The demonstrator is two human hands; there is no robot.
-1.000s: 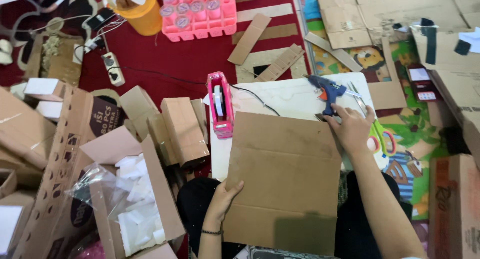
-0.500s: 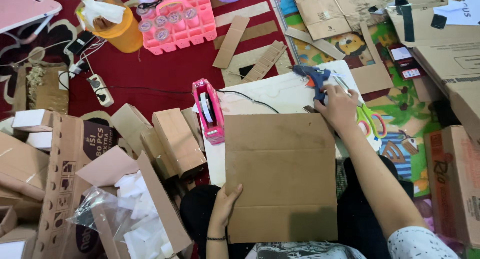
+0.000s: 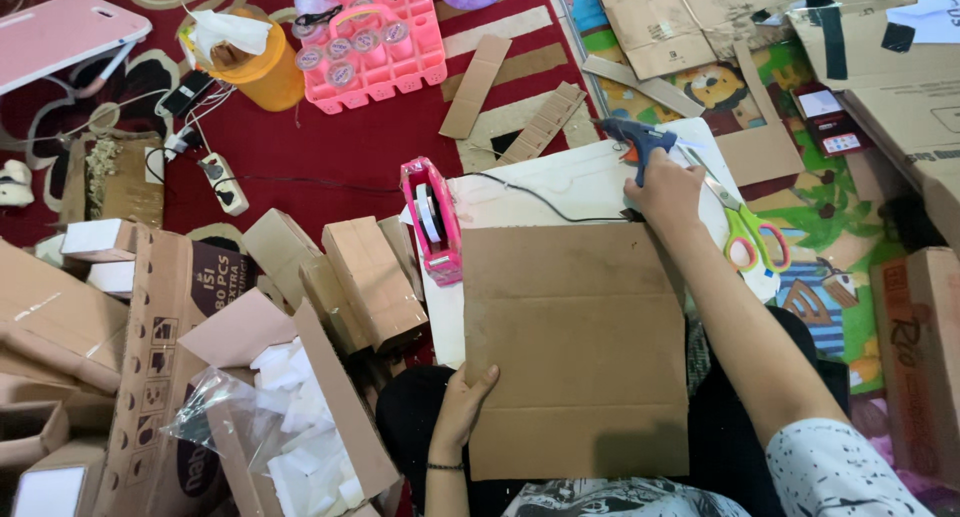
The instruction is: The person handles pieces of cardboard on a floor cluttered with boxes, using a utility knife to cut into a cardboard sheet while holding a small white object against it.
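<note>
Fingers (image 3: 668, 177) of the right hand (image 3: 665, 192) are curled tight around the blue glue gun (image 3: 632, 137), gripping its handle on the white board (image 3: 560, 182). Just below them lies the big cardboard sheet (image 3: 575, 347). At its lower left edge, the left hand (image 3: 462, 407) pinches the sheet, thumb on top and the other fingers hidden beneath. Just right of the right hand's fingers lie scissors (image 3: 745, 232); well to their left stands a pink tape dispenser (image 3: 432, 219).
</note>
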